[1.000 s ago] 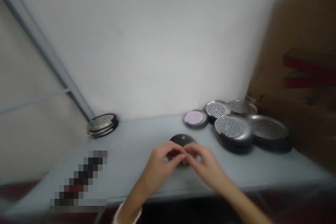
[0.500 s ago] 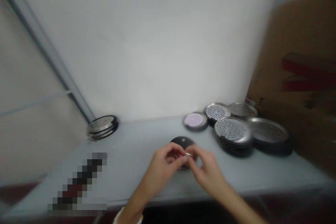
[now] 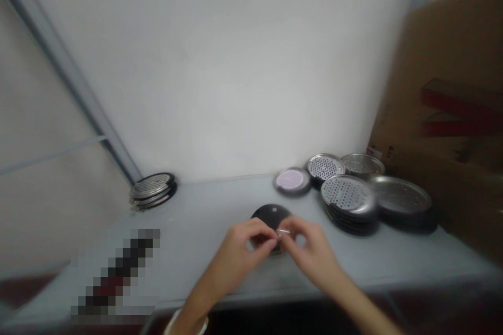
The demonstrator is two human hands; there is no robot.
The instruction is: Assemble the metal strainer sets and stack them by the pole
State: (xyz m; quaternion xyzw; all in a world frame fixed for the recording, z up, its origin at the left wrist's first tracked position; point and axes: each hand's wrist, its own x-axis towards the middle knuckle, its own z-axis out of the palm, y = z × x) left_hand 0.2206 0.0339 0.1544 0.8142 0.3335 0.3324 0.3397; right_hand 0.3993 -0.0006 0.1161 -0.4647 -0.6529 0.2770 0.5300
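Observation:
My left hand point(image 3: 245, 243) and my right hand point(image 3: 310, 246) meet fingertip to fingertip, each closed in a pinch. Between them is a small, clear, shiny piece point(image 3: 283, 232), too small and blurred to name further. Right-hand fingers grip it, and the left fingertips close at its left end. Just behind and below the hands, a round black disc point(image 3: 269, 214) with a pale dot lies on the table; my fingers hide its near part.
Stacked round metal graters with black rims point(image 3: 348, 196) stand on the table point(image 3: 208, 220) at right, beside a purple-centred disc point(image 3: 291, 179). Another grater stack point(image 3: 153, 188) is at far left. A large cardboard box point(image 3: 444, 78) borders the right; a pixelated patch point(image 3: 118, 275) covers the left front.
My hands have shifted slightly, still pinching over the black disc. More of the disc's left edge and of the clear piece between my fingertips shows now.

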